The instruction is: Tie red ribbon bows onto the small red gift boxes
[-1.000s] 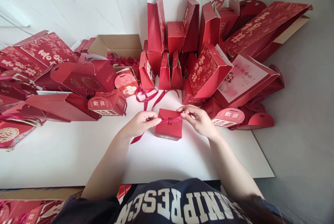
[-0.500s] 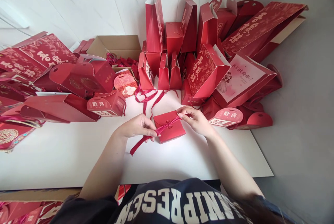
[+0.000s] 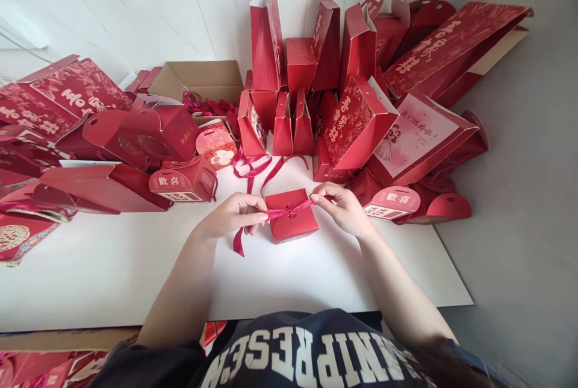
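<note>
On the white table in front of me sits a small red gift box. A dark pink ribbon runs across its top, knotted at the middle by the flap's holes. My left hand pinches the ribbon just left of the box, and a loose tail hangs below those fingers. At the box's upper right corner, my right hand pinches the ribbon's other side between thumb and finger. Between the two hands the ribbon looks stretched nearly straight. The tips of some left fingers are hidden.
Loose ribbon strips lie behind the box. A cardboard carton holding more ribbon stands farther back. Red gift boxes and bags crowd the back and right, with more at the left. A grey wall borders the right side.
My left hand has moved up and slightly left with the ribbon, which now lies more level. The box has turned slightly, and the loose tail has swung to the right.
</note>
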Action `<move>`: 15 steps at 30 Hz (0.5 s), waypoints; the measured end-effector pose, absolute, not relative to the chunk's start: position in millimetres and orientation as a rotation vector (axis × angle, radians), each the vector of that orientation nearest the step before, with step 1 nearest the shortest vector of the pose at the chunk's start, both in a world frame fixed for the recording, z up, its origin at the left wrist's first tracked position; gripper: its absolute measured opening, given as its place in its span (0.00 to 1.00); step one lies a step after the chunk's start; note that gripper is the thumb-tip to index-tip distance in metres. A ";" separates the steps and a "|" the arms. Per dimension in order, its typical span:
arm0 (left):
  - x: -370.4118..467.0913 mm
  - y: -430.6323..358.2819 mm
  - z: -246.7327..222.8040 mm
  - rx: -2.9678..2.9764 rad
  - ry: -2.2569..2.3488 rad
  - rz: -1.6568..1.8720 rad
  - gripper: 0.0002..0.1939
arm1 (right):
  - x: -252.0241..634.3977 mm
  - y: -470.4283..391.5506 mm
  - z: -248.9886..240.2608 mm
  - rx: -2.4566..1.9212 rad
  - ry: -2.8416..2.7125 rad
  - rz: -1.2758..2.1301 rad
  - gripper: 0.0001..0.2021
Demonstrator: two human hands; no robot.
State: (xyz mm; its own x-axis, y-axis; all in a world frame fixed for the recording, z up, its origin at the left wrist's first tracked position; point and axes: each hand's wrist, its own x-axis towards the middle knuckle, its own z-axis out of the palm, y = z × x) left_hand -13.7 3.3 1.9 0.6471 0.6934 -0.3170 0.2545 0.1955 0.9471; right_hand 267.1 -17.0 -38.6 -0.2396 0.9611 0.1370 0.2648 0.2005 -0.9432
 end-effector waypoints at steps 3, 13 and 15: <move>-10.9 1.6 3.0 1.375 0.924 0.353 0.16 | 268.0 -17.9 -38.1 -1.209 -1.664 1.155 0.20; -1.8 -1.1 -0.3 1.338 0.829 0.481 0.15 | 268.4 -20.1 -33.2 -1.061 -1.623 1.510 0.20; -0.6 -2.9 3.2 1.396 0.831 0.520 0.15 | 268.0 -19.6 -33.3 -1.070 -1.617 1.528 0.20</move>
State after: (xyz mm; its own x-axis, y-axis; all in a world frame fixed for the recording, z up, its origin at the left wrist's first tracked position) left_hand -0.6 -2.9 3.2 0.6254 0.7544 -0.1995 0.1503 0.1345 0.9795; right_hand 268.0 -19.6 -33.3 -0.4471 0.8918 -0.0699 0.1204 -0.0174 -0.9926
